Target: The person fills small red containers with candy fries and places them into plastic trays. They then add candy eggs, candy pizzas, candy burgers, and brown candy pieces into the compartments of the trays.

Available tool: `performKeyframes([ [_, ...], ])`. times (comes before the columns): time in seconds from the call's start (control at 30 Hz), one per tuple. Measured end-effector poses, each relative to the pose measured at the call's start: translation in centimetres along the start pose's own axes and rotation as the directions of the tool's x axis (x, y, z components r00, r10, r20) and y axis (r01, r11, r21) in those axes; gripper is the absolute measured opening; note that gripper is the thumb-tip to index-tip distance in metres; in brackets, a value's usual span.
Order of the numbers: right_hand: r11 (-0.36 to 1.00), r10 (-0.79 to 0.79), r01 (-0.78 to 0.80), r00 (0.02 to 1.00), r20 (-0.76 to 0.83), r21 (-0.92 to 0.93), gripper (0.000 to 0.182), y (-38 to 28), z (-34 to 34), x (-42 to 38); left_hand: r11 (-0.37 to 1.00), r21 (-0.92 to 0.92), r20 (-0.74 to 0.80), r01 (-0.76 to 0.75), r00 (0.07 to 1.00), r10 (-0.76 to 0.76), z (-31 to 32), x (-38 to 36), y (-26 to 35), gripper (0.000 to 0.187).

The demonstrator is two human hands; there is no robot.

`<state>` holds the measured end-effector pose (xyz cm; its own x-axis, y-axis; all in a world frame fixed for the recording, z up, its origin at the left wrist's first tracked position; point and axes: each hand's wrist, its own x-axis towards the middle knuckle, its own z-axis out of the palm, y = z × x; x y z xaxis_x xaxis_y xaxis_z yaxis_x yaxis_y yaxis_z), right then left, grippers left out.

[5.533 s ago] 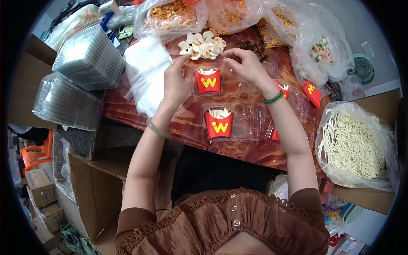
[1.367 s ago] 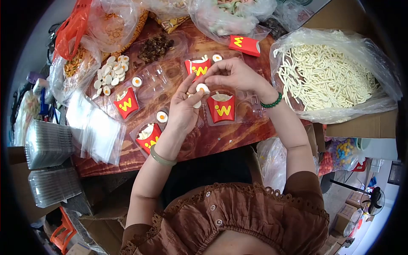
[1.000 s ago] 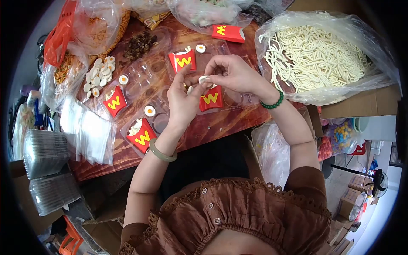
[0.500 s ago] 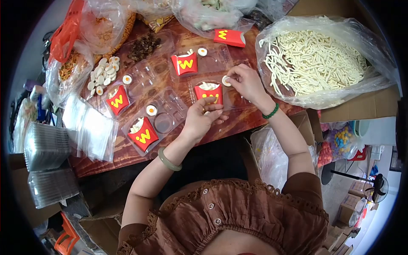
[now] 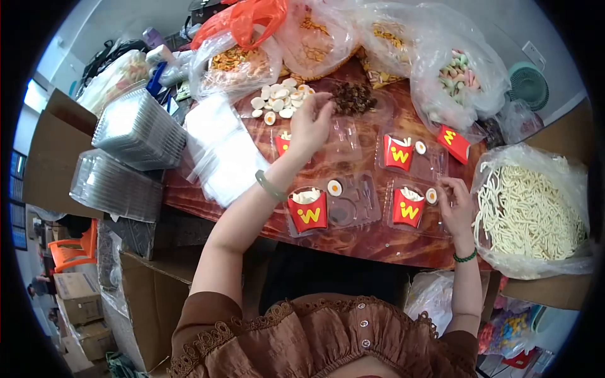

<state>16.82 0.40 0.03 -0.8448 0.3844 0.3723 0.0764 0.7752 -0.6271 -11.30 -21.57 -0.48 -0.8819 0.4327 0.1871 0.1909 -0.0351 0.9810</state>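
At far left of the room, an orange chair (image 5: 72,253) and piled cardboard boxes (image 5: 79,296). Next, toward the left side of the marbled red-brown table (image 5: 365,244), stacks of clear trays (image 5: 140,129) and flat plastic bags (image 5: 224,148). On the near side, a first tray (image 5: 362,211) with a red packet (image 5: 309,213) and, just right of it, an egg-like disc (image 5: 334,188).

Farther away, close by the pile of white discs (image 5: 280,99), the left hand (image 5: 310,126), now gone from the near right side. Fingers bent and slightly parted; whether holding something, cannot tell. Just right of these, a heap of dark brown pieces (image 5: 353,99).

More to the right, a far tray (image 5: 432,170) with packet and disc together. Nearer, the near disc (image 5: 432,196), pinched by right fingers a moment ago, now down beside the near packet (image 5: 408,208); thus the same pairing as in the other two visible sets. Just beside, the right hand (image 5: 459,206), thumb and fingers narrowly parted, nothing seen between.

At right edge, pale strips (image 5: 529,217) in a large bag; behind, a green fan (image 5: 532,88).
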Motion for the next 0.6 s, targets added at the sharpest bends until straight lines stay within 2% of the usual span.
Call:
performKeyframes([
  [0.03,1.000,-0.008,0.007,1.000,0.016,0.014,0.020,-0.3,0.5,0.5,0.962,0.225,-0.061,-0.153,0.983,0.171,-1.7,2.1,-1.4,0.028],
  [0.07,1.000,-0.014,0.014,0.999,0.030,0.026,0.020,-0.7,0.9,1.0,0.940,0.316,-0.056,-0.133,0.986,0.158,-3.0,3.6,-2.2,0.031],
  [0.1,0.999,0.023,-0.026,0.996,0.083,0.033,0.020,-2.4,1.0,1.8,0.824,0.513,-0.029,-0.241,0.954,0.297,-4.3,4.5,-3.4,0.032],
  [0.13,0.998,-0.066,0.064,0.995,0.077,0.022,0.021,-2.4,1.5,2.2,0.657,0.681,0.024,-0.324,0.906,0.422,-5.5,5.5,-4.7,0.033],
  [0.17,0.988,-0.154,0.153,0.986,0.070,0.009,0.021,-2.3,2.0,2.7,0.628,0.677,0.035,-0.384,0.869,0.494,-6.4,5.7,-3.4,0.031],
  [0.2,0.995,-0.100,0.098,0.987,0.124,0.022,0.022,-3.7,1.8,3.2,0.685,0.631,-0.013,-0.365,0.877,0.480,-7.6,6.4,-2.6,0.028],
  [0.23,0.994,-0.108,0.106,0.986,0.126,0.022,0.022,-4.1,1.8,3.5,0.738,0.580,-0.056,-0.345,0.887,0.458,-8.9,6.9,-1.8,0.025],
  [0.27,0.996,-0.092,0.089,0.984,0.154,0.025,0.023,-4.4,2.0,3.8,0.849,0.473,-0.182,-0.237,0.916,0.357,-10.5,8.0,-0.7,0.019],
  [0.33,0.993,-0.120,0.116,0.977,0.177,0.028,0.023,-4.7,2.4,4.3,0.840,0.503,-0.372,-0.203,0.826,0.423,-14.9,12.1,-2.0,0.020],
  [0.4,0.997,-0.074,0.073,0.971,0.227,0.011,0.024,-5.6,2.6,4.8,0.713,0.701,-0.428,0.023,0.813,0.395,-18.8,16.0,-3.2,0.022],
  [0.47,0.994,-0.109,0.098,0.964,0.244,0.053,0.025,-6.2,3.0,5.5,0.512,0.823,-0.380,0.245,0.908,0.177,-22.2,20.6,-5.7,0.026],
  [0.5,0.992,-0.121,0.111,0.957,0.265,0.052,0.025,-6.2,3.1,5.6,0.410,0.866,-0.360,0.288,0.927,0.108,-23.2,22.5,-7.1,0.030],
  [0.53,0.991,-0.131,0.120,0.958,0.254,0.058,0.025,-5.9,3.4,5.5,0.421,0.861,-0.362,0.285,0.925,0.114,-24.3,24.5,-8.6,0.030],
  [0.6,0.992,-0.118,0.099,0.954,0.275,0.082,0.025,-6.6,3.2,6.1,0.232,0.973,-0.055,-0.016,0.954,0.295,-26.0,28.5,-11.8,0.033],
])
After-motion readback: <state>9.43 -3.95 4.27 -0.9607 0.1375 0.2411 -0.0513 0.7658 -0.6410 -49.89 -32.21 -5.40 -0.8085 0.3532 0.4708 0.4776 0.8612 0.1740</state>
